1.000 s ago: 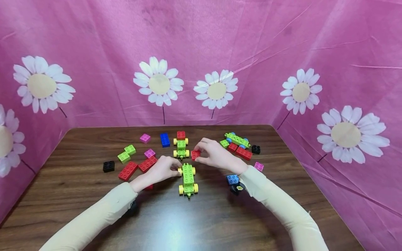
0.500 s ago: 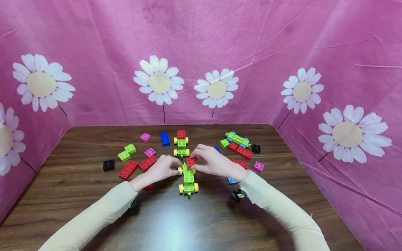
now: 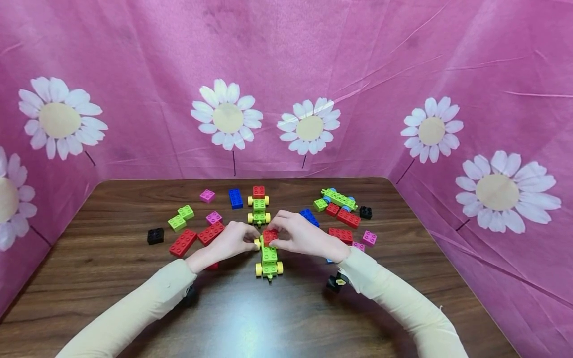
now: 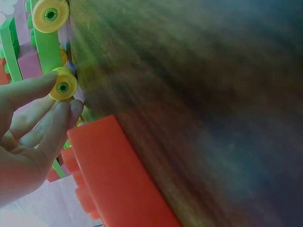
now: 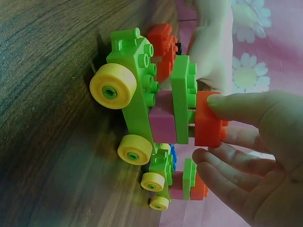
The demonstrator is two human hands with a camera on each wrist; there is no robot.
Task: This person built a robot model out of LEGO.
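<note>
In the head view a lime-green toy car (image 3: 269,255) with yellow wheels stands at the table's middle. My left hand (image 3: 229,243) pinches its far left yellow wheel (image 4: 63,84) between thumb and fingers. With thumb and fingers, my right hand (image 3: 304,237) holds a small red brick (image 3: 269,235) over the car's far end. From the right wrist, that brick sits against the studs of a green plate (image 5: 180,101), with a thin gap showing. A pink brick (image 5: 162,116) supports the plate on the wheeled base. Beyond stands a similar car (image 3: 258,211) topped with a red brick.
Left of the cars lie red bricks (image 3: 183,242), green bricks (image 3: 176,223), pink bricks and a black brick (image 3: 155,235). To the right are a blue brick (image 3: 309,217), several red bricks (image 3: 347,217) and a blue-wheeled green car base (image 3: 338,199). A pink flowered cloth hangs behind.
My right hand has brought the red brick leftward and nearer, from beside the cars onto the near car's far end. The left hand has stayed at the wheel.
</note>
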